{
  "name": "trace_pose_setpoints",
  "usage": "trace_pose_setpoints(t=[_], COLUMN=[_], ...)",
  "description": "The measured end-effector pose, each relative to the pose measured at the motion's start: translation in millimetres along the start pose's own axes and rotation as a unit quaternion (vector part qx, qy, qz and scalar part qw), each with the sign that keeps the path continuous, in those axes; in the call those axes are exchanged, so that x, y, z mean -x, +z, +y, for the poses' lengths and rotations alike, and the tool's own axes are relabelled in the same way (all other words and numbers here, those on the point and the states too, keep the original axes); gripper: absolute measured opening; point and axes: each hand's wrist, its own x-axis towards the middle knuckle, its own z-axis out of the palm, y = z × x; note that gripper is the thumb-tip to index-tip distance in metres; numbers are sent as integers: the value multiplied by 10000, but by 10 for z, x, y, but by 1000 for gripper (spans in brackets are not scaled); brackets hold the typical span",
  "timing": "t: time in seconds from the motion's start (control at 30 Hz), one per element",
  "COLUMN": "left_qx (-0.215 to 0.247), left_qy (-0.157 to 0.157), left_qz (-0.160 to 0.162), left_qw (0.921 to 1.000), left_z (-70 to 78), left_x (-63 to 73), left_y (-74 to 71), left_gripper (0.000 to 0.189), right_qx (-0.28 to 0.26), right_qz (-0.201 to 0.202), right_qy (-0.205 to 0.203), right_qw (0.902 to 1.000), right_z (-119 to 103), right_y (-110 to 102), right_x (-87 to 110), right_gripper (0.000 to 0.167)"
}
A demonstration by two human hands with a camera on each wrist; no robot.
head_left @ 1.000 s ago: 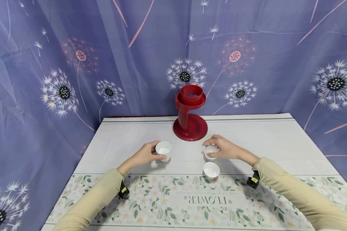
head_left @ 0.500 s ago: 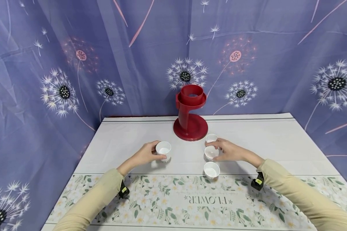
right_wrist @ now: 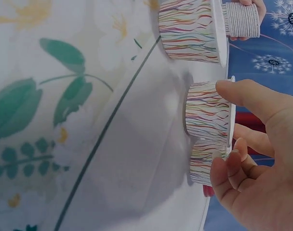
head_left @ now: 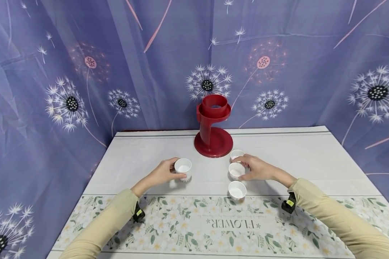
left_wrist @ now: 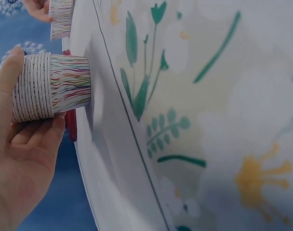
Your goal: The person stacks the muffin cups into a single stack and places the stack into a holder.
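In the head view, my left hand [head_left: 162, 171] holds an upright stack of white paper cups [head_left: 183, 166], thumb on one side and fingers on the other. The left wrist view shows this stack as several nested cups [left_wrist: 69, 82] with wavy coloured lines. My right hand [head_left: 259, 168] has its thumb and fingers at the rim of the middle paper cup [head_left: 236, 169] in a row of three, each upright on the table. The near paper cup [head_left: 237, 191] stands apart from it. Behind the fingers, the far paper cup [head_left: 237, 154] is partly hidden.
A red stand [head_left: 214, 142] with a round base and a ring-shaped top is at the back middle of the table. A purple dandelion curtain [head_left: 162, 79] hangs behind and beside the table. A floral band [head_left: 181, 226] crosses the white tablecloth near the front.
My right hand has shifted slightly right, uncovering more of the far cup and the middle cup. My left hand and its stack have stayed in place.
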Motion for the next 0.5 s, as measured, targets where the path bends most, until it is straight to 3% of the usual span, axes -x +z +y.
trace_pose_setpoints(t=[0.2, 0.5], left_qx=[17, -49], left_qy=[4, 41], left_qz=[5, 17], left_qw=[10000, 10000], left_z=[8, 31], left_x=[-2, 8], left_y=[-3, 2], left_gripper=[59, 58], right_qx=[-258, -435], right_qz=[238, 254], right_qy=[-14, 89], right_qw=[9994, 9987], right_z=[-2, -60], right_y=[-30, -97], right_x=[-3, -38], right_gripper=[58, 55])
